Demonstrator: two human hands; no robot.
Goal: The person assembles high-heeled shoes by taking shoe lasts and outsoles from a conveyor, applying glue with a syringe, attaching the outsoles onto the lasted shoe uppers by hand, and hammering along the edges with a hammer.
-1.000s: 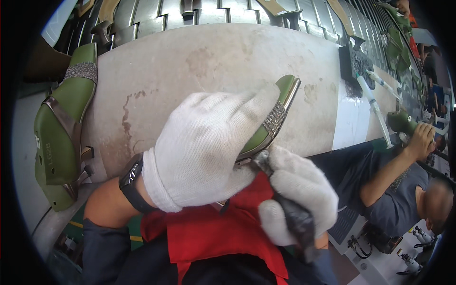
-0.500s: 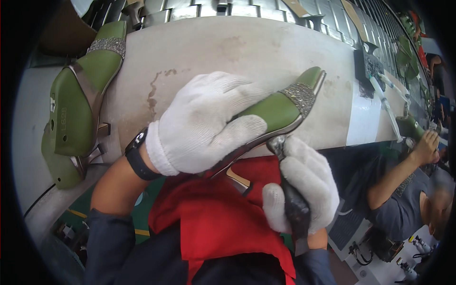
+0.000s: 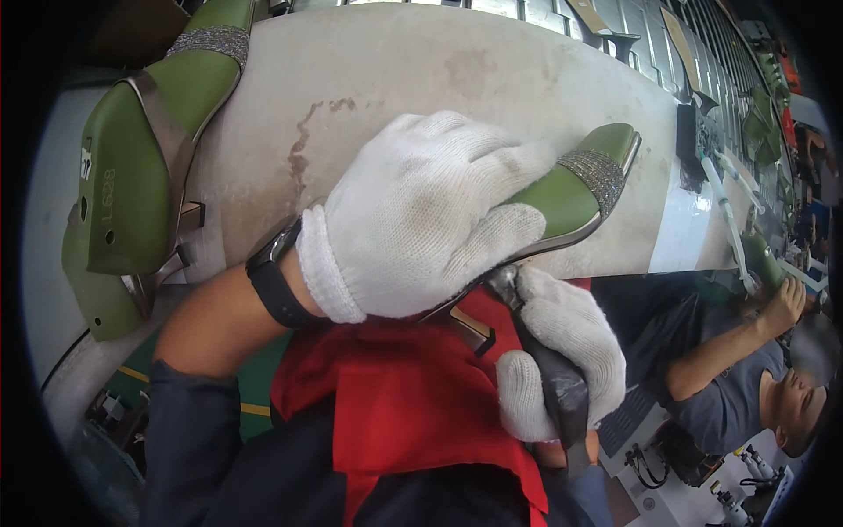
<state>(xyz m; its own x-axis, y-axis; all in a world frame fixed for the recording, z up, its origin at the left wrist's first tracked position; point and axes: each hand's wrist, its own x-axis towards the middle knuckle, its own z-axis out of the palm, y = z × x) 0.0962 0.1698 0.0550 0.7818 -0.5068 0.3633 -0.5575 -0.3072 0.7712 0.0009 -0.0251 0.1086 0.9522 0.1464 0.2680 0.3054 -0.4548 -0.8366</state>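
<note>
In a white knit glove, my left hand (image 3: 421, 211) grips a shoe on a green last (image 3: 562, 206). The toe points to the far right, and a glittery band (image 3: 597, 180) crosses the forefoot. Below my wrist the heel (image 3: 472, 329) sticks out toward a red apron (image 3: 395, 395). My right hand (image 3: 575, 338), gloved too, wraps round a dark-handled hand tool (image 3: 564, 386). Its rounded, greyish metal head (image 3: 504, 285) sits at the sole's lower edge by my left thumb; whether they touch, I cannot tell. The tool's exact kind is unclear.
More shoes on green lasts (image 3: 132, 180) stand at the table's left end. A slatted metal conveyor (image 3: 650, 66) runs beyond the pale, stained table (image 3: 395, 53). Syringe-like tubes (image 3: 716, 184) lie at the right by a dark block (image 3: 691, 145). A co-worker's arm (image 3: 720, 351) reaches in there.
The shoe and my left hand have shifted right in the picture, while the view has moved too. The tool's head has slipped back along the sole toward the heel, still in my right hand.
</note>
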